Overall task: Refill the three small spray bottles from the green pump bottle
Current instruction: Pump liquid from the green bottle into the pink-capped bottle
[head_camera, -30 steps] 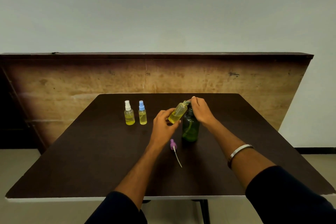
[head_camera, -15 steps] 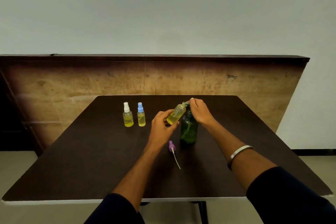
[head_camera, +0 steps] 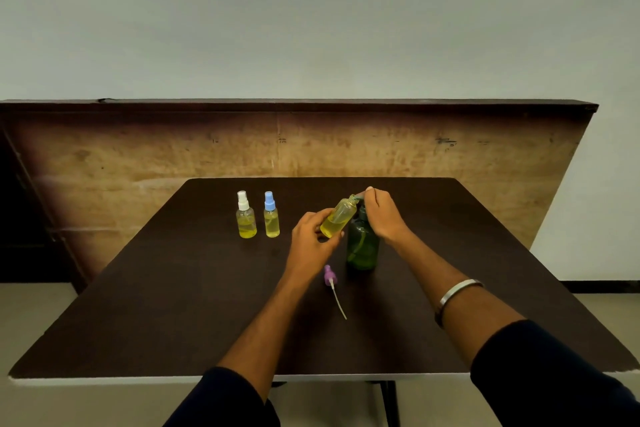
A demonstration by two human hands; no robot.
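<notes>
Gripping the uncapped spray bottle [head_camera: 338, 221] tilted, the left hand [head_camera: 311, 242] holds its mouth at the pump spout; the right hand [head_camera: 382, 215] curls over the green pump bottle [head_camera: 362, 245], mid-table [head_camera: 173, 305]. Two capped spray bottles [head_camera: 258, 216] stand toward the far-left edge; the purple sprayer cap [head_camera: 330, 278] lies nearer.

In my left hand [head_camera: 311, 239] the uncapped bottle [head_camera: 338, 221] is clear, smooth plastic, glossy where light catches it, with yellow liquid showing through. Just right of that grip, under my right hand [head_camera: 382, 215], the green bottle [head_camera: 362, 246] is translucent plastic with a shiny skin. Below my left hand lies a purple spray cap [head_camera: 329, 274] of matt plastic with a thin pale tube. Well left of my grip stand two more clear plastic bottles, one white-capped [head_camera: 246, 217], one blue-capped [head_camera: 271, 216]. The table [head_camera: 173, 305] is dark, matt and smooth. Behind it the wooden board [head_camera: 138, 156] looks worn and rough. A polished metal bangle [head_camera: 457, 291] circles my right wrist; my sleeves [head_camera: 554, 374] are dark cloth.
</notes>
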